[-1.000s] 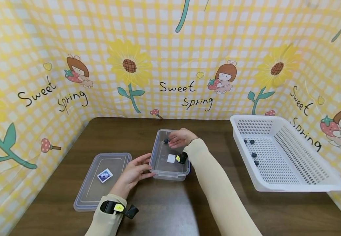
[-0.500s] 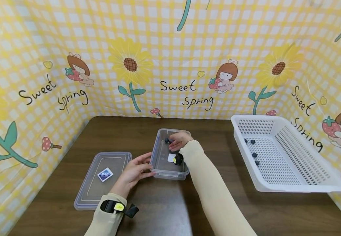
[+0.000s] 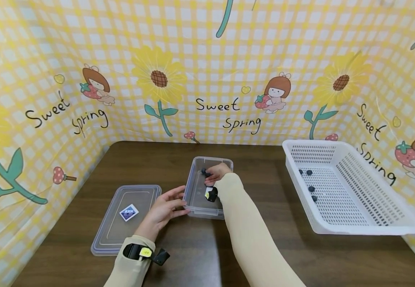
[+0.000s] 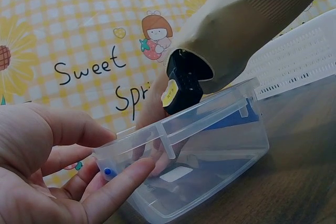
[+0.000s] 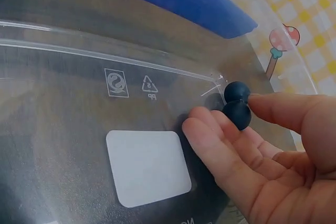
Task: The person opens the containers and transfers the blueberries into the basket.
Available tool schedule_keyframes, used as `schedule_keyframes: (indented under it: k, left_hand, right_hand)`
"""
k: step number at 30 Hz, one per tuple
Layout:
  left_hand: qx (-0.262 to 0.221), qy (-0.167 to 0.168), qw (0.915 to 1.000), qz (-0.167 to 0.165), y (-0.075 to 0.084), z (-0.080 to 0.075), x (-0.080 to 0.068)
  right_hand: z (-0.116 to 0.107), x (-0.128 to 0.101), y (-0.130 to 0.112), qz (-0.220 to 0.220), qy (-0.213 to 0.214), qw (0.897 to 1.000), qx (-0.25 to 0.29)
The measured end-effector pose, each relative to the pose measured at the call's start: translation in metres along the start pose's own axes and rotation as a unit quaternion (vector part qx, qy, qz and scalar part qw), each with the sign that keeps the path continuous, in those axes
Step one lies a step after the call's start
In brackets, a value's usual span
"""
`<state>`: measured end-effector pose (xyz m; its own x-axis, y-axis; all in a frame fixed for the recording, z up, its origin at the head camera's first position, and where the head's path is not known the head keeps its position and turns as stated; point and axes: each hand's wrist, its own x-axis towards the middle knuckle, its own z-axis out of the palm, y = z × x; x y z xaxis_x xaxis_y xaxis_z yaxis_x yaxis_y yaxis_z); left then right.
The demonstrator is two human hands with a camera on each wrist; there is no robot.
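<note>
A clear plastic container (image 3: 195,201) stands on the brown table, its lid off. My left hand (image 3: 164,208) grips its near left corner, thumb along the front wall and fingers at the side, as the left wrist view shows. Down inside the container, my right hand (image 3: 217,172) pinches a blueberry (image 5: 238,115) between thumb and fingers, low in a corner. Touching that berry is a second blueberry (image 5: 236,92). A white label (image 5: 149,167) shows on the container's bottom beside the fingertips.
To the left lies the container's lid (image 3: 112,223) with a blue and white sticker. A white slotted basket (image 3: 369,229) at the right holds several blueberries (image 3: 311,189) along its left side. Yellow checked cloth (image 3: 178,131) walls in the table's back and sides.
My right hand has reached down into the container and brought a second blueberry beside the one lying there. The left hand keeps its grip on the corner.
</note>
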<state>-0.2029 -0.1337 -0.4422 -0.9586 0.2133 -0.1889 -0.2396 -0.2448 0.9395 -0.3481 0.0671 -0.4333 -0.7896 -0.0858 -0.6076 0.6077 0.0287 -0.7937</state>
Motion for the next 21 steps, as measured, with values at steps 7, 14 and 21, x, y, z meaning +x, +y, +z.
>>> schedule_keyframes:
  k: [7, 14, 21]
  left_hand:
    - [0.002, -0.003, 1.0, 0.002, 0.0, 0.0, 0.0]
    - [-0.006, -0.007, 0.9999, 0.005, 0.002, 0.001, 0.0]
    - [0.002, -0.003, 1.0, 0.002, 0.001, 0.002, 0.0]
  right_hand:
    - [-0.015, 0.105, 0.022, 0.007, -0.036, 0.999, 0.029]
    - [-0.003, 0.018, -0.001, -0.007, -0.022, 1.0, 0.018]
    - [0.0, -0.018, -0.011, 0.002, -0.043, 0.999, 0.022]
